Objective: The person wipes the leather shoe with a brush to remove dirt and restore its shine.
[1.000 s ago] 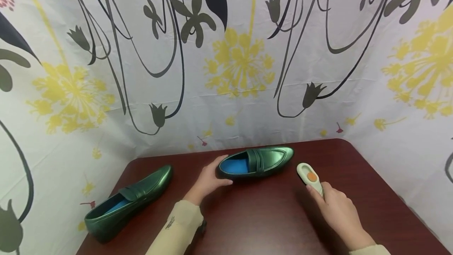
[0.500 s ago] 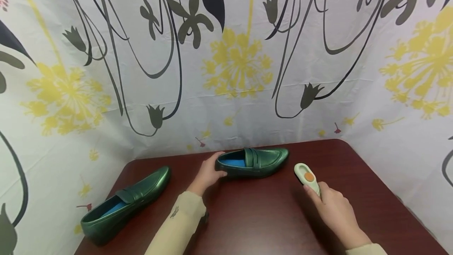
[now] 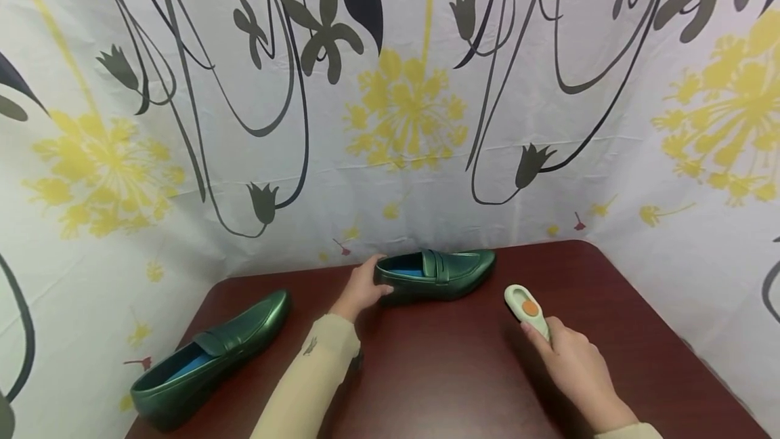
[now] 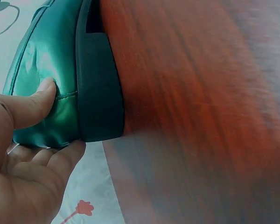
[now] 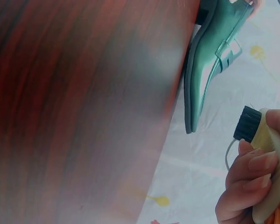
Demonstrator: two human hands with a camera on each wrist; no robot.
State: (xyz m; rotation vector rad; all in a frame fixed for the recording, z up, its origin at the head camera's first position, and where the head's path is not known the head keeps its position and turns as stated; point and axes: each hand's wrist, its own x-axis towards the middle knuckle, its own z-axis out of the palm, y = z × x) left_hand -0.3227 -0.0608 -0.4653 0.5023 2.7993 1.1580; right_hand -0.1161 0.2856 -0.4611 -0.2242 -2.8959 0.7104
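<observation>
A metallic green loafer [image 3: 453, 273] with a blue insole is at the back of the table in the head view, its toe pointing right. My left hand [image 3: 361, 288] grips its heel; the left wrist view shows the thumb on the side of the heel [image 4: 60, 114] and the fingers curled behind it. My right hand [image 3: 575, 364] holds a pale green brush [image 3: 537, 324] with an orange button, apart from the loafer and to its right. The brush's dark, ridged head [image 5: 247, 123] shows in the right wrist view.
A second green loafer [image 3: 244, 330] lies on the left side of the dark red wooden table [image 3: 426, 364], toe pointing away. White cloth [image 3: 390, 215] printed with flowers and stems surrounds the back and sides of the table.
The held loafer has rolled in the left hand, so less of its blue insole and more of its near side shows. The right hand with the brush has hardly moved.
</observation>
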